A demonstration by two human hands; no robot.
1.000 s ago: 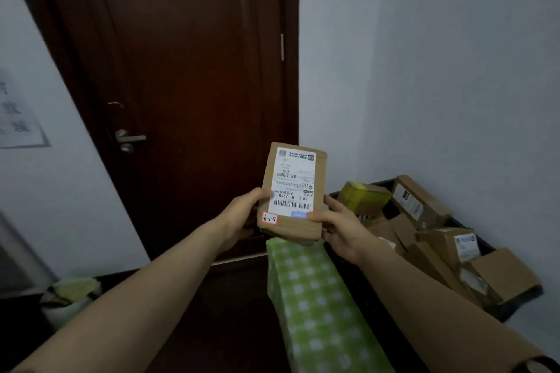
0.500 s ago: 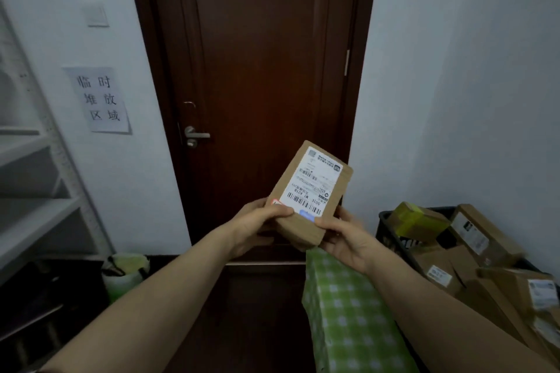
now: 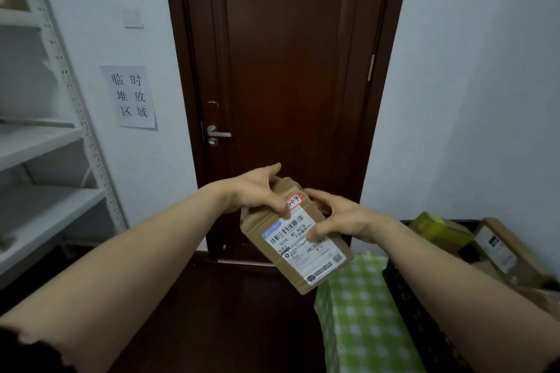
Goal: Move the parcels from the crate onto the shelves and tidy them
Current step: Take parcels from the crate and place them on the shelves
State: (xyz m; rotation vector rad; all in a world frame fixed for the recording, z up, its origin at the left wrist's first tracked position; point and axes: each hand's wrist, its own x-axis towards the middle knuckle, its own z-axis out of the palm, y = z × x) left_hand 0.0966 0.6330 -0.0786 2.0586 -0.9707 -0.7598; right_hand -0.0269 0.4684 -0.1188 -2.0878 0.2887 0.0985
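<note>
Parcels are the job here, and one small cardboard parcel [image 3: 295, 239] is up in mid-air at chest height, out of the crate but not yet on a shelf. It is tilted, with its white shipping label [image 3: 306, 248] turned up toward the head camera. That looks deliberate, so the print and the small red-edged sticker [image 3: 294, 200] at its far end can be read before a shelf is chosen.

Both hands hold it. The left hand [image 3: 254, 194] wraps its curled fingers round the far end, with the thumb lying on the face just beside the sticker. The right hand [image 3: 339, 218] grips the right edge, its thumb pressed flat on the label. Two hands on so light a box suggests turning and checking it more than bearing its weight.

Just below and to the right, a green checked cloth [image 3: 360, 312] covers something touching the black crate [image 3: 406, 291]. The crate holds more brown boxes [image 3: 497, 248] and a green box [image 3: 436, 227], heaped at odd angles, so plenty of the task remains.

To the left stand the white metal shelves [image 3: 39, 142], with the visible boards mostly bare. They are well apart from the parcel, so I judge a turn to the left is needed.

Farthest off, the dark wooden door [image 3: 288, 70] is closed, and a paper notice [image 3: 133, 97] is stuck to the wall beside it.
</note>
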